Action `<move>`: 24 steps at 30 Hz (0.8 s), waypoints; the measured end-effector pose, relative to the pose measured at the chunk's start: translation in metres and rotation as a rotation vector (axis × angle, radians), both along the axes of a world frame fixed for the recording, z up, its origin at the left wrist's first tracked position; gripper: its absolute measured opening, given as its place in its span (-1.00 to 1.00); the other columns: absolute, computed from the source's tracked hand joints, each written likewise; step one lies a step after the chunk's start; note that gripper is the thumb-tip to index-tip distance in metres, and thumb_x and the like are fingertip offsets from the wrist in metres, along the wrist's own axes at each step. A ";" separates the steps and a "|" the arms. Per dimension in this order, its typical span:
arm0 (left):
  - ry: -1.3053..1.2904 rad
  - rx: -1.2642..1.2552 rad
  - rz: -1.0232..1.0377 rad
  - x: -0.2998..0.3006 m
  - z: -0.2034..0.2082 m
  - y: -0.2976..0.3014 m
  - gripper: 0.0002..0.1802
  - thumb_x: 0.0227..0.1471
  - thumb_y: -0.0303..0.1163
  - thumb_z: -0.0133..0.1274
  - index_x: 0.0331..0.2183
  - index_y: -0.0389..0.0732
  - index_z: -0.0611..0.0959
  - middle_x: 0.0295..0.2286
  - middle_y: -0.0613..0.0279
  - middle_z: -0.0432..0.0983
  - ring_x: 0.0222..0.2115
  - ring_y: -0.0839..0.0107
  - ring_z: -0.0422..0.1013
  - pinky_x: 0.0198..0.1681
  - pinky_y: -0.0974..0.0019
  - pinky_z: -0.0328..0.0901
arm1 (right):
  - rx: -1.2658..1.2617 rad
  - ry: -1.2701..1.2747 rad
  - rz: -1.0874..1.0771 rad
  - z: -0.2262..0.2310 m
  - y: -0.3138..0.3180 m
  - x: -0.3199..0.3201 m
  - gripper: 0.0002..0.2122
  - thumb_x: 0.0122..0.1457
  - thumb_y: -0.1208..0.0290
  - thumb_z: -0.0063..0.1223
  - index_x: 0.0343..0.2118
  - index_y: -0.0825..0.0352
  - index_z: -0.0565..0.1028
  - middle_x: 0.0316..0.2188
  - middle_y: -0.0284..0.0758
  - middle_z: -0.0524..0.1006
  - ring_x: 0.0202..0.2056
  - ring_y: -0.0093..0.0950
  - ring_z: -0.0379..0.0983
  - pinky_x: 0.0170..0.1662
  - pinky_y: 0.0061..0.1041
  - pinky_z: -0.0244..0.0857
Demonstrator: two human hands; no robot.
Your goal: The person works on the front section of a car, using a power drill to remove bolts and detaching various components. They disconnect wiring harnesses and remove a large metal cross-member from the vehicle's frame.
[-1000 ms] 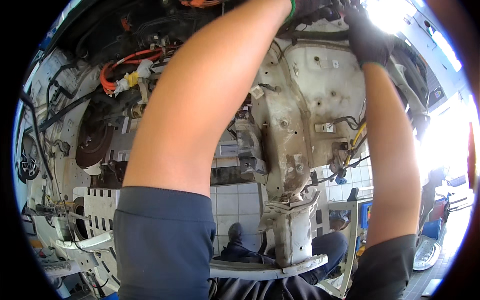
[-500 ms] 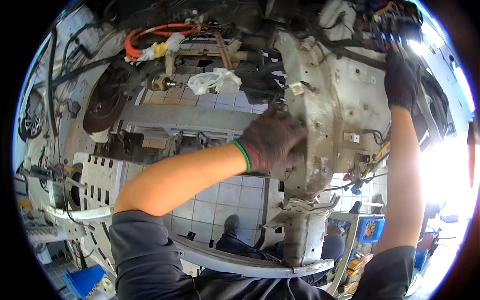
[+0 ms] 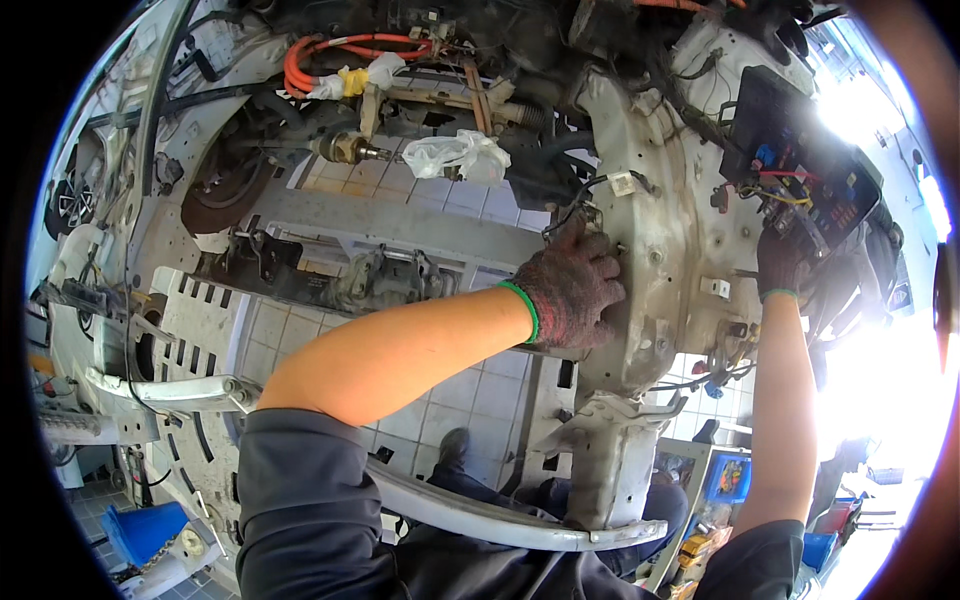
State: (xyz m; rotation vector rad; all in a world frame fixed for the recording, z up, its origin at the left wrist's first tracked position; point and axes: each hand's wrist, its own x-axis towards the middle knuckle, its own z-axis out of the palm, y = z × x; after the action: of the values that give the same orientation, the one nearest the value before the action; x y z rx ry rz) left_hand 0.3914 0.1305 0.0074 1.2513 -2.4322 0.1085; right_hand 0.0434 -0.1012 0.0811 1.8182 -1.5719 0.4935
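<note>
My left hand (image 3: 570,290), in a dark red-grey knit glove with a green cuff, rests against the bare metal frame rail (image 3: 645,255). Its fingers are spread along the rail's inner side, with the uppermost one close to the end of a black cable (image 3: 578,204). On the far right, my gloved right hand (image 3: 783,262) grips the near edge of a black fuse box (image 3: 800,160). The box is tilted, showing coloured fuses, a red wire and a yellow wire. Part of the right hand's fingers is hidden by the box and its wiring.
An orange cable (image 3: 298,68) loops at the back left. Beyond my left arm are a plastic-wrapped part (image 3: 455,158) and a drive shaft joint (image 3: 345,148). A curved metal crossbar (image 3: 470,515) spans in front of me. A shelf with a blue bin (image 3: 728,480) stands at lower right.
My right hand has come nearer and lower, and the fuse box has tilted with it, exposing its fuses. My left hand stays by the rail, its fingers now more clearly spread. The view has shifted slightly.
</note>
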 end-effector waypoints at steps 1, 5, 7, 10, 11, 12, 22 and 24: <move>-0.003 -0.003 0.001 0.000 0.000 0.000 -0.49 -0.04 0.16 0.25 -0.18 -0.01 0.78 -0.11 0.30 0.59 0.15 0.07 0.34 0.40 -0.31 -0.05 | 0.082 0.018 -0.010 -0.002 0.004 -0.002 -0.43 0.46 0.05 -0.12 0.43 0.22 0.29 0.32 -0.03 0.36 0.37 0.02 0.24 0.41 0.08 0.10; 0.050 0.000 -0.017 0.002 0.001 -0.001 -0.54 -0.06 0.11 0.28 -0.23 -0.01 0.79 -0.14 0.31 0.60 0.12 0.10 0.37 0.39 -0.24 -0.01 | 0.622 -0.464 0.091 0.004 0.053 0.025 -0.48 0.45 0.07 -0.06 0.33 0.30 0.43 0.11 -0.17 0.55 0.11 -0.28 0.50 0.21 -0.23 0.36; 0.096 -0.014 -0.015 0.003 0.001 0.001 -0.55 -0.08 0.09 0.29 -0.24 -0.01 0.79 -0.15 0.31 0.59 0.12 0.11 0.37 0.39 -0.22 0.01 | 0.649 -0.710 0.313 0.009 0.090 0.051 -0.50 0.45 0.08 -0.05 0.27 0.34 0.49 0.02 -0.23 0.60 0.01 -0.41 0.54 0.11 -0.38 0.42; 0.118 -0.011 -0.002 0.002 0.000 0.003 -0.57 -0.09 0.07 0.29 -0.26 -0.02 0.79 -0.17 0.31 0.58 0.11 0.13 0.37 0.38 -0.20 0.02 | 0.693 -1.026 0.560 0.016 0.126 0.089 -0.46 0.40 -0.03 0.05 0.22 0.32 0.53 -0.04 -0.29 0.61 -0.09 -0.49 0.53 0.06 -0.41 0.43; 0.102 0.003 0.001 0.002 0.000 0.003 -0.57 -0.10 0.06 0.29 -0.27 -0.02 0.79 -0.18 0.31 0.58 0.10 0.13 0.37 0.38 -0.20 0.02 | 0.718 -1.127 0.667 0.019 0.131 0.099 -0.45 0.38 -0.09 0.09 0.20 0.30 0.55 -0.06 -0.28 0.62 -0.13 -0.47 0.54 0.06 -0.39 0.43; 0.106 -0.014 0.004 0.002 0.000 0.003 -0.58 -0.10 0.06 0.29 -0.28 -0.02 0.79 -0.19 0.31 0.58 0.10 0.13 0.38 0.38 -0.19 0.02 | 0.725 -1.239 0.719 0.022 0.133 0.106 -0.43 0.35 -0.15 0.12 0.17 0.27 0.56 -0.08 -0.27 0.63 -0.16 -0.45 0.55 0.06 -0.37 0.42; 0.130 -0.039 0.008 0.003 0.003 0.003 -0.62 -0.12 0.04 0.30 -0.35 -0.04 0.79 -0.20 0.28 0.58 0.10 0.12 0.39 0.41 -0.15 0.00 | 0.710 -1.447 0.741 0.057 0.133 0.142 -0.25 0.28 0.65 0.18 0.42 0.15 0.01 -0.12 -0.25 0.56 -0.21 -0.48 0.51 -0.11 -0.44 0.50; 0.119 -0.001 0.008 0.003 0.003 0.002 -0.59 -0.12 0.05 0.30 -0.31 -0.04 0.79 -0.17 0.27 0.58 0.13 0.10 0.38 0.42 -0.17 -0.01 | 0.448 -1.004 0.677 0.063 0.121 0.151 -0.31 0.30 0.59 0.15 0.40 0.17 0.06 -0.10 -0.26 0.57 -0.19 -0.47 0.52 -0.09 -0.39 0.48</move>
State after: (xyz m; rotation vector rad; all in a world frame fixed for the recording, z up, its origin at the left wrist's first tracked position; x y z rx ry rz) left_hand 0.3946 0.1330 0.0108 1.2308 -2.3254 0.0360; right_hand 0.1949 0.0201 0.1444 2.6767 -1.6839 1.6821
